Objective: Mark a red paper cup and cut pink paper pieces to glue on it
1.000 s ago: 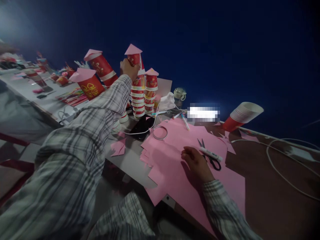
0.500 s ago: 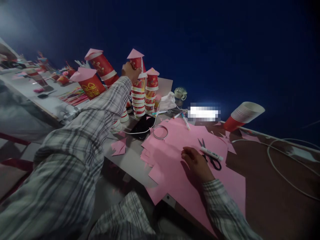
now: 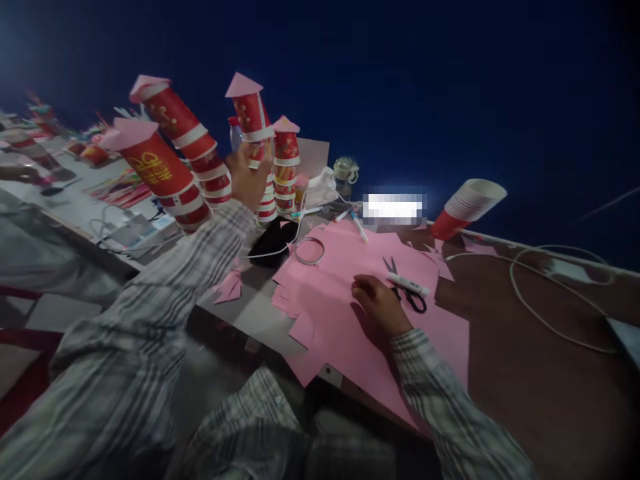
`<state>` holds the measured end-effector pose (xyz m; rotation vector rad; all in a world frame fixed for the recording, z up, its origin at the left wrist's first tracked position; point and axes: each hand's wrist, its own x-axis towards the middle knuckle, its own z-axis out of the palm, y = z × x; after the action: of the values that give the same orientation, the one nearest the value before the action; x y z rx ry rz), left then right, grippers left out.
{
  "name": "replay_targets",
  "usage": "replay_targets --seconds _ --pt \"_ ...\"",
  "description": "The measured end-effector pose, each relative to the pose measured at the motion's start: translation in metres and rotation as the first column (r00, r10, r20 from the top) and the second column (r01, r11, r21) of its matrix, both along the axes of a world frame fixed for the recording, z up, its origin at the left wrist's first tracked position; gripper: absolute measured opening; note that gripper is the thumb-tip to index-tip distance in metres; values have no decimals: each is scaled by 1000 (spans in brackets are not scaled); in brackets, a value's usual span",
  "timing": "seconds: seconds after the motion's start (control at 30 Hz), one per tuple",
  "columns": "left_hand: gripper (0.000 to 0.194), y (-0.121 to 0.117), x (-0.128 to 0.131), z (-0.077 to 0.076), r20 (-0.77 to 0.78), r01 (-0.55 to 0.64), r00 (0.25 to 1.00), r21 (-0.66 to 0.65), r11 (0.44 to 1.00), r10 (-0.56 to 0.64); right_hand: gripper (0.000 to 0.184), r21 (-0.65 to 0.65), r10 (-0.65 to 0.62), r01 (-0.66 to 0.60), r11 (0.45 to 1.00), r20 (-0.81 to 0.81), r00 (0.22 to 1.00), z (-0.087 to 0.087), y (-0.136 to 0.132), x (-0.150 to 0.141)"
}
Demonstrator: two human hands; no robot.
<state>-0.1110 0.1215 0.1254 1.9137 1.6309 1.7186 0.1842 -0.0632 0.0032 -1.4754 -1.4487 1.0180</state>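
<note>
My left hand [image 3: 247,177] is blurred in front of a tower of red paper cups [image 3: 249,111] with a pink paper cone on top. Its fingers look apart, with part of a cup showing between them; whether they touch the tower I cannot tell. My right hand [image 3: 379,303] rests on pink paper sheets [image 3: 335,307], its fingers loosely curled in with nothing visible in them. Just beyond it, a white marker-like tube [image 3: 407,284] lies across black-handled scissors [image 3: 415,301]. More cone-topped cup towers stand on either side, one with gold lettering [image 3: 153,163] at the left.
A stack of nested paper cups [image 3: 470,205] leans at the right, near a white cable [image 3: 515,267]. A black phone [image 3: 273,243] and a ring [image 3: 309,251] lie by the sheets. Another person's hand [image 3: 23,173] shows at the far left, beyond a power strip [image 3: 145,230].
My left hand has left the top cup and come down in front of the lower cups. The view has shifted, moving everything left and up. My right hand stays on the paper.
</note>
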Motion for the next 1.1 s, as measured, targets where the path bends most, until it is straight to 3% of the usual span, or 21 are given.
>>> replay_targets --seconds 0.1,0.17,0.2,0.33,0.43,0.6,0.67,0.73,0.83,0.93,1.03,1.1 --pt "18 -64 33 -39 -49 254 963 -154 955 -264 31 -25 -12 13 1000 32 999 0 0 -1" --pt "21 -93 51 -61 -170 439 851 -289 851 -497 32 -29 -15 16 999 52 999 2 -1 -2" --pt "21 -102 58 -70 -254 465 799 -315 828 -545 33 -27 -14 16 1000 59 998 3 -1 -3" --pt "22 -104 68 -93 -614 283 626 -395 874 -481 31 22 -10 8 1000 119 993 7 -4 -4" --pt "18 -95 65 -103 -737 137 525 -420 897 -426 31 47 17 -25 999 179 984 10 -3 -3" --pt "25 -100 73 -110 -776 89 547 -321 943 -316 32 75 31 -50 996 248 968 7 -2 -4" --pt "26 -109 82 -110 -752 171 574 -276 946 -323 32 126 45 -86 988 302 952 4 -2 -5" --pt "24 -116 91 -111 -704 303 570 -298 905 -423 30 199 58 -138 970 364 930 1 -1 -4" --pt "26 -122 100 -117 -668 385 513 -381 840 -538 23 349 -40 -119 930 415 909 1 4 9" --pt "30 -122 104 -122 -694 344 509 -379 859 -510 22 468 -221 -16 883 448 866 4 13 36" --pt "24 -121 107 -123 -696 326 519 -374 868 -496 27 364 -328 124 923 576 749 8 20 67" --pt "22 -120 109 -123 -665 332 531 -408 850 -526 32 259 -300 164 952 673 676 10 22 82"
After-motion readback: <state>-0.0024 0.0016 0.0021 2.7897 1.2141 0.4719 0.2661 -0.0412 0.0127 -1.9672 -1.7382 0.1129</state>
